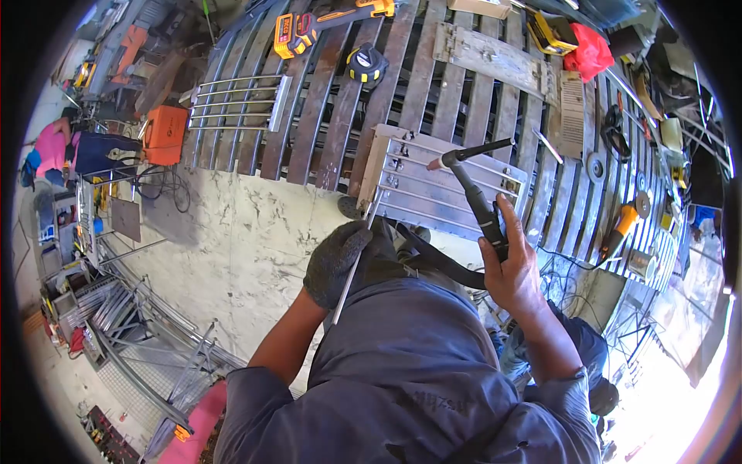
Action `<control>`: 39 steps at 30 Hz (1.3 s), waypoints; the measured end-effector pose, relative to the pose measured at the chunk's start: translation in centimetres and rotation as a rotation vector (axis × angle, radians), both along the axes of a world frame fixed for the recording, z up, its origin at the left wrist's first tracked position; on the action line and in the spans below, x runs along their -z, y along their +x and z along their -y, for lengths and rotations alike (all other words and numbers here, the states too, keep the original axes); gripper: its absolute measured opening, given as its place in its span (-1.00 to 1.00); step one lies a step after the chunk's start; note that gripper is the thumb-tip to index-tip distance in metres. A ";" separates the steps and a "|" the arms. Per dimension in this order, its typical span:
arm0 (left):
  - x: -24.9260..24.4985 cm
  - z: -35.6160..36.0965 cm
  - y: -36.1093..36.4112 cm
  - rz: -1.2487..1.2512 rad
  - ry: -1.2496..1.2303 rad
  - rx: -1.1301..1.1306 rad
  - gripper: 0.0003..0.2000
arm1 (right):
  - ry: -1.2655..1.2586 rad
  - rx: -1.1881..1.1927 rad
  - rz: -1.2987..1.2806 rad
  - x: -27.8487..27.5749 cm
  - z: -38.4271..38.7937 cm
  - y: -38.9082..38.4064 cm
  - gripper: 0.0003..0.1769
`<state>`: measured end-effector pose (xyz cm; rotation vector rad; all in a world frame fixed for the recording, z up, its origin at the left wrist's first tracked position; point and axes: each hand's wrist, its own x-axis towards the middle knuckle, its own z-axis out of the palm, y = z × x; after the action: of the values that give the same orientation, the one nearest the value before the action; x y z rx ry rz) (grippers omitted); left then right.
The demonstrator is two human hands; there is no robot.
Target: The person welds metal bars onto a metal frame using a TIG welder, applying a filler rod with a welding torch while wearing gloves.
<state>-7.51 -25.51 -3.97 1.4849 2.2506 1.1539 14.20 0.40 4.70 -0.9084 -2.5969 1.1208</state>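
Note:
A dark glove covers my left hand (338, 261), which is closed around a thin metal rod (349, 284) that slants up to the workpiece. My bare right hand (510, 267) grips the handle of a black welding torch (478, 193). The torch head lies over a metal grille (440, 182) of parallel thin bars, which rests on a flat plate at the edge of the slatted table. Whether the torch tip touches a bar I cannot tell. A black cable runs from the torch across my lap.
On the slatted metal table (318, 127) lie a second grille (239, 104), a tape measure (366, 63), a yellow power tool (294, 35), a red bag (589, 52) and an angle grinder (621, 230). An orange case (164, 135) stands left. Other people are at left and lower right.

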 end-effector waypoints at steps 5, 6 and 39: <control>0.2 2.2 -0.1 0.132 0.027 -0.051 -0.63 | -0.036 -0.030 0.119 -0.1 -1.0 -2.6 -0.10; 0.1 2.6 -0.1 0.128 0.026 -0.052 -0.60 | -0.055 -0.039 0.135 0.0 -1.2 -3.0 -0.10; 3.3 3.3 3.9 0.070 0.160 -0.075 -0.59 | 0.391 -0.654 0.287 1.8 2.3 -9.9 -0.13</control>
<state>-3.59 -28.85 -7.29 1.4018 2.2299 1.4153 4.30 -1.95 2.93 -0.1319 -3.3033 0.5529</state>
